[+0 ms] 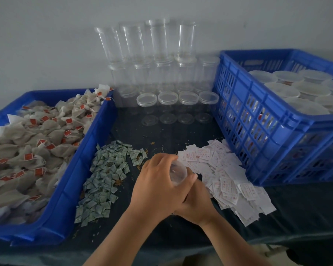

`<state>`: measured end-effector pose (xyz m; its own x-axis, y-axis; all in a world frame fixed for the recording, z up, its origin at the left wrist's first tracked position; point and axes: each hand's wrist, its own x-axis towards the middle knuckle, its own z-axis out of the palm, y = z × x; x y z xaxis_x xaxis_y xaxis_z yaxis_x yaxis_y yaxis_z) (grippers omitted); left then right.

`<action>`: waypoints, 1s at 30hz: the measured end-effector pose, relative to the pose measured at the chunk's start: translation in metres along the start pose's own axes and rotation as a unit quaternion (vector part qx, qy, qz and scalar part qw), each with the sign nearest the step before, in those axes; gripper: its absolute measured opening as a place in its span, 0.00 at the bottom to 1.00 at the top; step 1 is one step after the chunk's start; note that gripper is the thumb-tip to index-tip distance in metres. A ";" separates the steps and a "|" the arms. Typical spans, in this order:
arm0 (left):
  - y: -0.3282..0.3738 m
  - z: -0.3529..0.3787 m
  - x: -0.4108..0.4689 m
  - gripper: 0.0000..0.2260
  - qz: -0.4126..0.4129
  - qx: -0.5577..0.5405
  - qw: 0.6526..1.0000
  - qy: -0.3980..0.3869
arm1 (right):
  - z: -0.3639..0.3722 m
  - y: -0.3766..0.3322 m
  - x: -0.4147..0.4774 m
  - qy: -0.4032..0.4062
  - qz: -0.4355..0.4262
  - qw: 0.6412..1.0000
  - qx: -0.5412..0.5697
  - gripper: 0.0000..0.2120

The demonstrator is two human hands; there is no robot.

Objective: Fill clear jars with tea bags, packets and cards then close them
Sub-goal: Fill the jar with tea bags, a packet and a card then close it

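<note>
Both grips are clenched round one clear plastic jar [178, 172]. Our left grip [158, 183] curls over its upper part, fingers wrapped round the wall. Our right grip [197, 200] clasps the lower body from underneath, with one digit up beside the rim. The jar's long axis tilts, its round end facing up and a little to the right. The hands hide the rest, so we cannot tell whether the base touches the dark worktop [161, 135].

Just left of the grips lies a heap of small green-grey packets [104, 177]. Further left, a blue plastic tray [66, 189] holds beige tea bags with red tags [37, 146]. Just right, touching our right grip, spreads a pile of white cards printed in red [225, 181], with a blue slatted crate [257, 120] past them. Beyond the grips, empty clear jars [161, 60] are stacked against the wall.
</note>
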<state>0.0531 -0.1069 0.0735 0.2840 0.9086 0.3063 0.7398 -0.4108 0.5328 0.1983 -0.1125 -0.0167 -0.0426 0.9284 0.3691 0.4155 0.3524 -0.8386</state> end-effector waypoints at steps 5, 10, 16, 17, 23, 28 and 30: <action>0.003 0.006 0.005 0.30 -0.021 -0.012 1.000 -0.001 | -0.001 0.003 -0.003 0.007 0.009 1.000 0.011 0.35; -0.007 0.005 0.007 0.24 -0.006 -0.042 0.999 -0.006 | -0.002 0.006 -0.005 0.013 0.015 1.000 -0.002 0.36; -0.020 0.003 0.014 0.32 0.062 -0.115 0.991 -0.043 | -0.003 0.005 -0.004 0.017 0.017 0.999 0.023 0.37; -0.023 0.003 0.013 0.34 0.058 -0.134 0.988 -0.042 | -0.003 0.004 -0.003 0.017 0.016 0.999 0.032 0.37; -0.036 0.016 -0.002 0.40 -0.025 -0.295 0.955 -0.019 | -0.001 -0.006 -0.002 0.009 0.017 0.998 0.060 0.36; -0.045 0.012 -0.001 0.46 -0.046 -0.247 0.965 -0.076 | -0.004 -0.010 -0.002 -0.002 0.009 0.999 0.039 0.51; -0.046 0.006 0.003 0.44 -0.037 -0.201 0.975 -0.086 | -0.008 -0.017 -0.001 -0.022 0.014 1.000 -0.006 0.56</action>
<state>0.0240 -0.0852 0.0449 0.3628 0.9216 0.1379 0.4723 -0.3094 0.8254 0.1987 -0.1203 0.0009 -0.0702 0.9420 0.3282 0.4272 0.3257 -0.8435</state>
